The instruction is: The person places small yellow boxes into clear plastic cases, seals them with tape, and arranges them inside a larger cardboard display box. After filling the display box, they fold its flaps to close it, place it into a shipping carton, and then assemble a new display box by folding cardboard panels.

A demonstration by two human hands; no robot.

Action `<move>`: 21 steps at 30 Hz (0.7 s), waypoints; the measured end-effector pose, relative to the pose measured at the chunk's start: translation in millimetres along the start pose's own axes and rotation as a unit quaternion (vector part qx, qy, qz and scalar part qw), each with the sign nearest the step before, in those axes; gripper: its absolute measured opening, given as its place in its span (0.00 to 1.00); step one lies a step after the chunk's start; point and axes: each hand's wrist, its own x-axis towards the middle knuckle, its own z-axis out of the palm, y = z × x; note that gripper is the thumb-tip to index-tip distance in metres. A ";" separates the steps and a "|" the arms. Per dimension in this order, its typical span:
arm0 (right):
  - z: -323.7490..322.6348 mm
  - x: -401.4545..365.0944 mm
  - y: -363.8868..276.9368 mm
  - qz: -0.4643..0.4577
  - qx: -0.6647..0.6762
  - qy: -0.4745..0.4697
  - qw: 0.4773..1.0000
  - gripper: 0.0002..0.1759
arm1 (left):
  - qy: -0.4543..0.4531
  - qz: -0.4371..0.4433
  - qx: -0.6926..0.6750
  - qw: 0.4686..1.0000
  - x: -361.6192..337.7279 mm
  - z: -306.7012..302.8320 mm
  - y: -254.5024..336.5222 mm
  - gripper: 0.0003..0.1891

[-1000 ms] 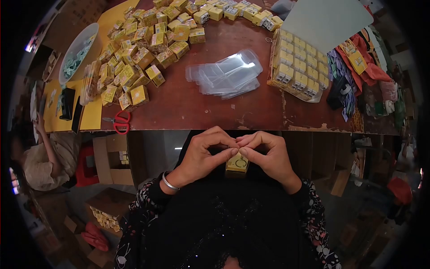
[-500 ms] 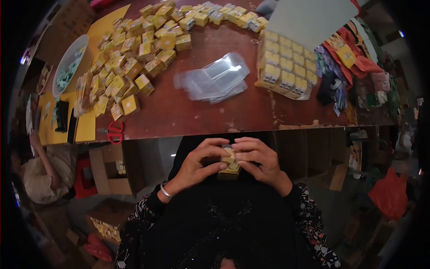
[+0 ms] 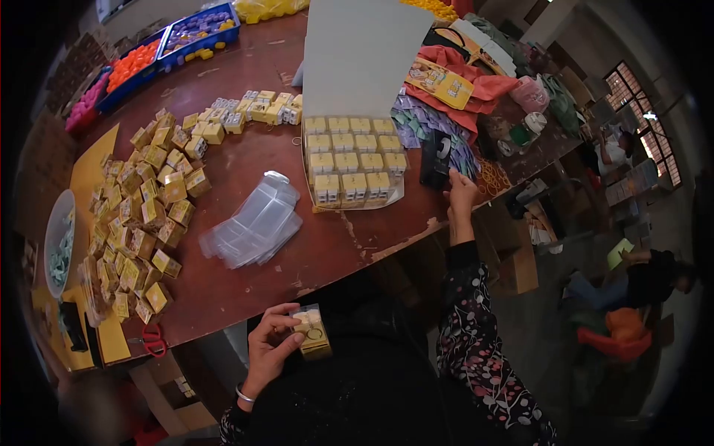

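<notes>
My left hand [image 3: 271, 343] holds a small yellow box [image 3: 312, 331] in a clear plastic sleeve, low in front of my body below the table edge. My right hand [image 3: 460, 195] is stretched out to the right part of the brown table [image 3: 253, 167]. Its fingers rest at the edge beside a black object [image 3: 436, 159] and a pile of rubber bands [image 3: 491, 178]. Whether that hand grips anything cannot be made out.
A tray of yellow boxes in rows [image 3: 351, 163] sits mid-table, a stack of clear sleeves [image 3: 255, 221] to its left, and a heap of loose yellow boxes [image 3: 141, 215] further left. Red scissors [image 3: 154, 340] lie at the near edge. Another person [image 3: 639, 271] sits at the right.
My right hand has let go of the box and reached out to the table's right edge. My left hand keeps the box alone. My head has turned to the right.
</notes>
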 end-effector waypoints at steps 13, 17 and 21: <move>10.1 7.3 4.8 0.036 0.145 -0.065 0.987 0.06 | 0.013 -0.025 0.000 1.000 5.8 -1.8 0.4 0.13; 2.4 3.8 18.7 -0.011 0.240 -0.096 0.966 0.07 | 0.016 -0.027 -0.002 1.000 6.8 -2.1 0.0 0.13; -1.1 -1.0 34.7 -0.069 0.162 -0.095 0.980 0.09 | 0.017 -0.037 -0.012 0.999 8.4 0.4 0.6 0.13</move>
